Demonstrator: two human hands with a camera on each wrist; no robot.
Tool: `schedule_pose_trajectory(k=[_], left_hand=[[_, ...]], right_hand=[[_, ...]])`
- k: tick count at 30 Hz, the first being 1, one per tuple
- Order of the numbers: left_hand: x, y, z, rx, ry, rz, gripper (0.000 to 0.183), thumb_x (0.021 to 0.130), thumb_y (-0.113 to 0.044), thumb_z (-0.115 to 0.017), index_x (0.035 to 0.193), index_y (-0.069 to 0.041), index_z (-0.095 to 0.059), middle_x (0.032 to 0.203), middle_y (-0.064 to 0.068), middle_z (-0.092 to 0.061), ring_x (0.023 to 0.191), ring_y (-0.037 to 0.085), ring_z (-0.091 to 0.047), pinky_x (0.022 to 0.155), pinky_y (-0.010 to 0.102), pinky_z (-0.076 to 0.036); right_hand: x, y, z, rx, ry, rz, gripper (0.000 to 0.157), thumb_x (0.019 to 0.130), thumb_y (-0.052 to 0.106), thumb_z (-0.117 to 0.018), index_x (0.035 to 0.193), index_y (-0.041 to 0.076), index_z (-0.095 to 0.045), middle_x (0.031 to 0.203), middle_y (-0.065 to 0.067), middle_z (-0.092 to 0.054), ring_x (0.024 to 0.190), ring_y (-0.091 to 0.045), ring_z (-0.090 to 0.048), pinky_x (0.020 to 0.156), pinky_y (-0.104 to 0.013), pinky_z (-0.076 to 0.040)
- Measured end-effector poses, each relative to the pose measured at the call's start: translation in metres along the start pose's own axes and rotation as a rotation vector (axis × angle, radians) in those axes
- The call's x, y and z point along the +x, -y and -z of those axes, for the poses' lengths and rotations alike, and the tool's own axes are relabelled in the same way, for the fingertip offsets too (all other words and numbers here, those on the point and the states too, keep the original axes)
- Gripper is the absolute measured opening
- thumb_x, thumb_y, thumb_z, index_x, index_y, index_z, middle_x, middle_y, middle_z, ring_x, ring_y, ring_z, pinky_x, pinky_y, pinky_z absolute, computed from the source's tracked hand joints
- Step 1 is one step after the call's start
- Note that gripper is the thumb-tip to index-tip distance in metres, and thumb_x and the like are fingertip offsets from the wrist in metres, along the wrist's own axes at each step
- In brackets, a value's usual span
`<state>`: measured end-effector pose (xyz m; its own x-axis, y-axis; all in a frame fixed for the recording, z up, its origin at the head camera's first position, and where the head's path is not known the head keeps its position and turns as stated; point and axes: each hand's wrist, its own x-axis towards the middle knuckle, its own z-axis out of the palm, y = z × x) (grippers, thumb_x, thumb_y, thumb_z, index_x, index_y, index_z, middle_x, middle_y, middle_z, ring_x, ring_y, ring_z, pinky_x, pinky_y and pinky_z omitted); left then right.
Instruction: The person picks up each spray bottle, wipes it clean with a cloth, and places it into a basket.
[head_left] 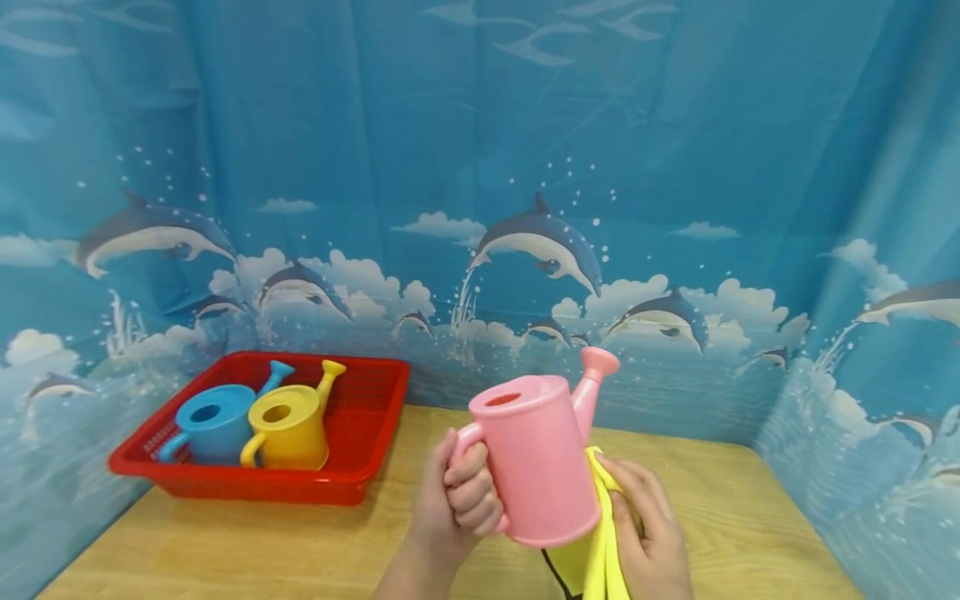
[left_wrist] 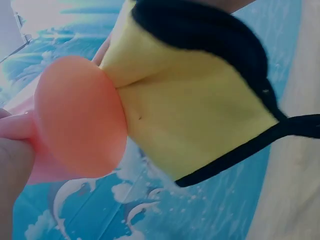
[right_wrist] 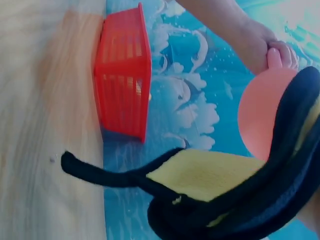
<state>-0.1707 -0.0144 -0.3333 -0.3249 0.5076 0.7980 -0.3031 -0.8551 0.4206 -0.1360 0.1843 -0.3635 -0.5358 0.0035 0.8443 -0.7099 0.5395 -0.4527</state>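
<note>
My left hand [head_left: 459, 500] grips the handle of a pink watering can [head_left: 536, 467], held up above the table with its spout to the right. My right hand [head_left: 648, 529] pinches a yellow cloth [head_left: 602, 533] with dark edging against the can's right side, below the spout. From the left wrist view, the can's round base [left_wrist: 82, 117] faces the camera, and the cloth [left_wrist: 195, 110] spreads out beside it. In the right wrist view the dark-edged cloth [right_wrist: 210, 172] hangs down in front of part of the can [right_wrist: 262, 112].
A red plastic basket [head_left: 255, 490] stands at the left of the wooden table [head_left: 720, 508]. Inside it are a blue watering can [head_left: 217, 429] and a yellow watering can [head_left: 292, 433], side by side. A dolphin-printed curtain [head_left: 450, 108] closes off the back and sides.
</note>
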Motion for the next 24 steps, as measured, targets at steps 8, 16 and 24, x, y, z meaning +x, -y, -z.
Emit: schedule_pose_trajectory(k=[8,16,24], left_hand=[[-0.001,-0.006,0.003,-0.010,0.013,0.009,0.041,0.096,-0.041,-0.019,0.062,-0.018,-0.021,0.047,-0.009,-0.021,0.034,0.004,-0.016,0.032,0.019,-0.010],[-0.004,0.022,-0.006,0.304,-0.046,0.232,0.041,0.098,-0.029,-0.008,0.062,-0.014,-0.021,0.044,0.000,-0.017,0.033,0.012,-0.015,0.031,0.026,-0.010],[-0.001,0.038,-0.019,0.417,-0.063,0.391,0.039,0.098,-0.016,-0.009,0.062,-0.007,-0.021,0.044,0.010,-0.013,0.038,0.008,-0.018,0.034,0.024,-0.012]], right_hand=[[0.000,-0.001,-0.001,0.039,-0.011,0.098,0.035,0.080,-0.015,-0.052,0.113,-0.003,-0.056,0.108,-0.008,-0.053,0.103,-0.006,-0.049,0.083,-0.011,-0.041],[0.008,-0.005,0.017,-0.088,-0.072,-0.048,0.040,0.080,-0.014,-0.053,0.117,0.000,-0.056,0.110,0.005,-0.053,0.102,0.002,-0.048,0.082,-0.007,-0.037],[0.020,0.004,0.040,-0.058,-0.068,-0.557,0.033,0.093,0.013,-0.045,0.125,0.016,-0.052,0.119,0.008,-0.050,0.103,0.007,-0.047,0.075,-0.007,-0.041]])
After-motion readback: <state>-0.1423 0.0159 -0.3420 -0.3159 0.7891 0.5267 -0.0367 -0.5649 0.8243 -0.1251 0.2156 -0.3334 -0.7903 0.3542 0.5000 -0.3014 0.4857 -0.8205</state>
